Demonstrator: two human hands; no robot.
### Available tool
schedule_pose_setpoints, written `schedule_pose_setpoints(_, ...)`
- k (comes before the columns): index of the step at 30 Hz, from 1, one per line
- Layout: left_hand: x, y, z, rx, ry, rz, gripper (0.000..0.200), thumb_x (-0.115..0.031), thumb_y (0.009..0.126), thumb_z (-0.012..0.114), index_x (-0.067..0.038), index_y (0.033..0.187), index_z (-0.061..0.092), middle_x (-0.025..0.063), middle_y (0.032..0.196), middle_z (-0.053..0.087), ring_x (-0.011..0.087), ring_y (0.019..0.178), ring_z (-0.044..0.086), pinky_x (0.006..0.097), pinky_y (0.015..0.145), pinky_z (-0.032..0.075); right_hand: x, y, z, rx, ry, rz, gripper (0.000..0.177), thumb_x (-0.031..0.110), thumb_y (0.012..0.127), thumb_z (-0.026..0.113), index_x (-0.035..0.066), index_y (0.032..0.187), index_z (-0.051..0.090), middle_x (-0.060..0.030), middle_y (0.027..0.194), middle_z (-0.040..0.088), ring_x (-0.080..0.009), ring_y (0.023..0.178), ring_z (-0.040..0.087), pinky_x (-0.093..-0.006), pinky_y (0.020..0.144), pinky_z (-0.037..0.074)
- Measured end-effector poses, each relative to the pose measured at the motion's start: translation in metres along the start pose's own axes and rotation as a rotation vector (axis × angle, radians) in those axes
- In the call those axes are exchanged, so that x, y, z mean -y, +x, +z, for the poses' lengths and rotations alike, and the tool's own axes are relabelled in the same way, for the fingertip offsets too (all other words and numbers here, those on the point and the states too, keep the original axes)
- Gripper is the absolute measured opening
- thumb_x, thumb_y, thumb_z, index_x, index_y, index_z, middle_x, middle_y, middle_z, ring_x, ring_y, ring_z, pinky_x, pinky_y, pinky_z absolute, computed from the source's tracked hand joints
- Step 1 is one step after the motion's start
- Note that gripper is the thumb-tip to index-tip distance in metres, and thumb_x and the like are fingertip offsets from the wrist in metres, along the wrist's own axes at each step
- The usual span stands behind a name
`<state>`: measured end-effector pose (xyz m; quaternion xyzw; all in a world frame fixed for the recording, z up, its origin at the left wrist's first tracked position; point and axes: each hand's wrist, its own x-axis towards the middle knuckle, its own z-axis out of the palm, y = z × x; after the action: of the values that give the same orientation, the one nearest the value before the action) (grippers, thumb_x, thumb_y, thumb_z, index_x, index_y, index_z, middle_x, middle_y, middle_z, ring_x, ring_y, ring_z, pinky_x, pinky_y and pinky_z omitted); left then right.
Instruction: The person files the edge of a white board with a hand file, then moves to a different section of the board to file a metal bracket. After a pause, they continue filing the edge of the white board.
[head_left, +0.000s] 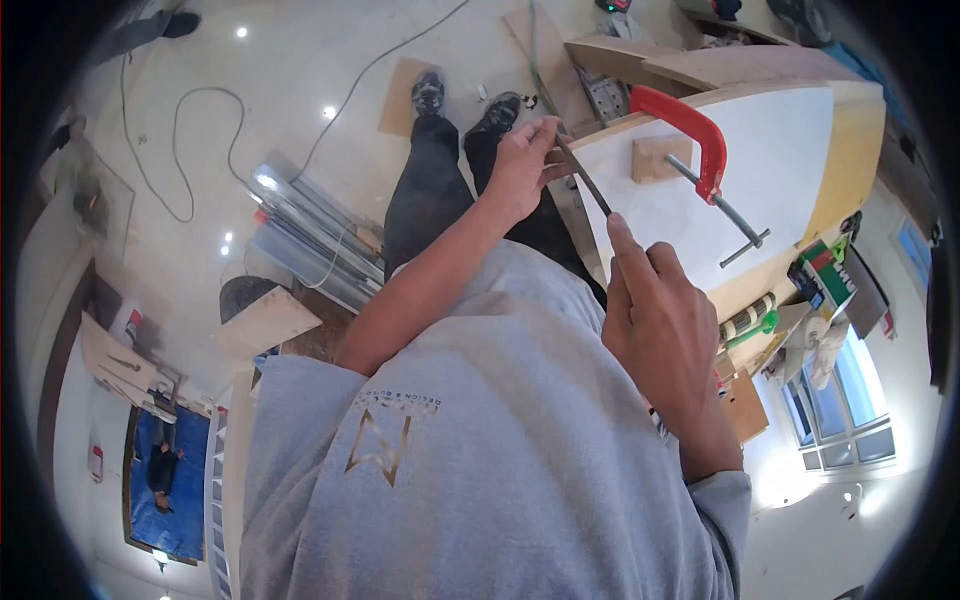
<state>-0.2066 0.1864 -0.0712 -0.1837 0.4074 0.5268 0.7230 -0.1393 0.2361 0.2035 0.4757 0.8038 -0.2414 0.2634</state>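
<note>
A thin dark flat tool, perhaps a file (588,178), slants along the near edge of a white panel (780,140). My right hand (660,310) is closed round its lower end, with the index finger stretched along it; the handle is hidden in the palm. At its far end the fingers of my left hand (525,165) pinch the tip. A red C-clamp (712,140) with a steel screw bears on a wooden block (655,160) on the panel, just right of the tool.
Below the panel's right side lie a green box (825,275) and a green-handled tool (765,328). Long wrapped metal profiles (315,245) and a cable (240,130) lie on the floor at left. A brown board (400,97) lies beside my feet. Other people stand at the far left.
</note>
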Motion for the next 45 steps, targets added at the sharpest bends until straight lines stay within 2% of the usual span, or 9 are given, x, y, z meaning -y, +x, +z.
schedule_pose_setpoints(3, 0.013, 0.026, -0.011, -0.101, -0.006, -0.047, 0.039, -0.037, 0.108, 0.057, -0.006, 0.132, 0.058, 0.0066, 0.107, 0.067, 0.0191, 0.09, 0.068, 0.0373, 0.084, 0.061, -0.015, 0.014, 0.026, -0.043, 0.0, -0.036, 0.039, 0.008, 0.094, 0.063, 0.008, 0.133, 0.067, -0.0136, 0.078, 0.06, -0.0346, 0.06, 0.064, -0.0459, 0.056, 0.051)
schedule_pose_setpoints(6, 0.0, 0.043, -0.024, -0.025, 0.061, -0.048, 0.038, -0.037, 0.108, 0.057, -0.007, 0.131, 0.057, 0.0072, 0.11, 0.067, 0.0196, 0.093, 0.067, 0.0389, 0.085, 0.061, -0.017, 0.024, 0.044, -0.084, -0.001, -0.039, 0.039, 0.007, 0.094, 0.064, 0.009, 0.132, 0.067, -0.0134, 0.077, 0.06, -0.0342, 0.06, 0.063, -0.0459, 0.056, 0.051)
schedule_pose_setpoints(14, -0.001, -0.005, 0.004, 0.05, -0.026, 0.029, 0.032, -0.036, 0.107, 0.059, -0.01, 0.126, 0.054, 0.0068, 0.108, 0.067, 0.0207, 0.089, 0.068, 0.0433, 0.082, 0.063, 0.004, -0.015, -0.006, -0.016, -0.019, 0.003, 0.045, 0.008, 0.09, 0.065, 0.007, 0.135, 0.062, -0.0165, 0.085, 0.061, -0.0392, 0.06, 0.066, -0.0478, 0.056, 0.056)
schedule_pose_setpoints(17, 0.015, 0.018, -0.013, 0.006, 0.011, -0.05, 0.033, -0.036, 0.107, 0.059, -0.009, 0.125, 0.054, 0.0066, 0.111, 0.067, 0.0201, 0.09, 0.067, 0.0437, 0.083, 0.063, -0.027, 0.006, 0.039, -0.062, -0.04, -0.104, 0.045, 0.009, 0.09, 0.065, 0.007, 0.135, 0.061, -0.0179, 0.086, 0.062, -0.0403, 0.062, 0.067, -0.0497, 0.057, 0.056)
schedule_pose_setpoints(21, 0.014, 0.047, -0.032, 0.075, 0.06, -0.008, 0.034, -0.038, 0.107, 0.06, -0.008, 0.121, 0.057, 0.0073, 0.119, 0.066, 0.0205, 0.101, 0.067, 0.0431, 0.09, 0.06, -0.031, 0.019, 0.067, -0.059, -0.041, -0.1, 0.044, 0.012, 0.092, 0.064, 0.006, 0.135, 0.06, -0.0195, 0.089, 0.064, -0.0411, 0.065, 0.068, -0.0516, 0.059, 0.056)
schedule_pose_setpoints(27, 0.016, -0.005, -0.002, 0.051, 0.047, 0.112, 0.035, -0.04, 0.106, 0.062, -0.01, 0.121, 0.059, 0.0036, 0.115, 0.065, 0.019, 0.1, 0.066, 0.04, 0.086, 0.062, -0.015, -0.029, 0.01, -0.045, -0.015, -0.069, 0.039, 0.012, 0.094, 0.062, 0.004, 0.133, 0.063, -0.0194, 0.088, 0.064, -0.0403, 0.065, 0.069, -0.0493, 0.056, 0.055)
schedule_pose_setpoints(35, 0.037, 0.037, -0.033, -0.019, 0.075, 0.058, 0.035, -0.04, 0.105, 0.062, -0.01, 0.122, 0.059, 0.0005, 0.109, 0.066, 0.0155, 0.097, 0.064, 0.0372, 0.081, 0.061, -0.053, 0.008, 0.079, -0.141, -0.023, -0.206, 0.039, 0.014, 0.095, 0.062, 0.004, 0.133, 0.064, -0.0184, 0.085, 0.062, -0.0387, 0.061, 0.066, -0.049, 0.056, 0.055)
schedule_pose_setpoints(42, 0.019, -0.005, 0.003, -0.003, 0.048, 0.229, 0.035, -0.041, 0.106, 0.06, -0.01, 0.122, 0.06, 0.0008, 0.114, 0.066, 0.013, 0.094, 0.061, 0.0352, 0.078, 0.061, -0.021, -0.027, 0.011, -0.151, 0.035, -0.086, 0.032, 0.015, 0.096, 0.062, 0.005, 0.126, 0.069, -0.0171, 0.079, 0.061, -0.039, 0.062, 0.066, -0.0497, 0.059, 0.055)
schedule_pose_setpoints(45, 0.036, 0.01, -0.008, -0.044, -0.026, 0.185, 0.038, -0.044, 0.105, 0.061, -0.01, 0.121, 0.061, 0.0026, 0.117, 0.068, 0.0153, 0.103, 0.063, 0.0366, 0.082, 0.06, -0.039, 0.0, 0.038, -0.188, 0.011, -0.175, 0.03, 0.014, 0.095, 0.063, 0.006, 0.123, 0.071, -0.0159, 0.077, 0.061, -0.0379, 0.062, 0.066, -0.0492, 0.059, 0.054)
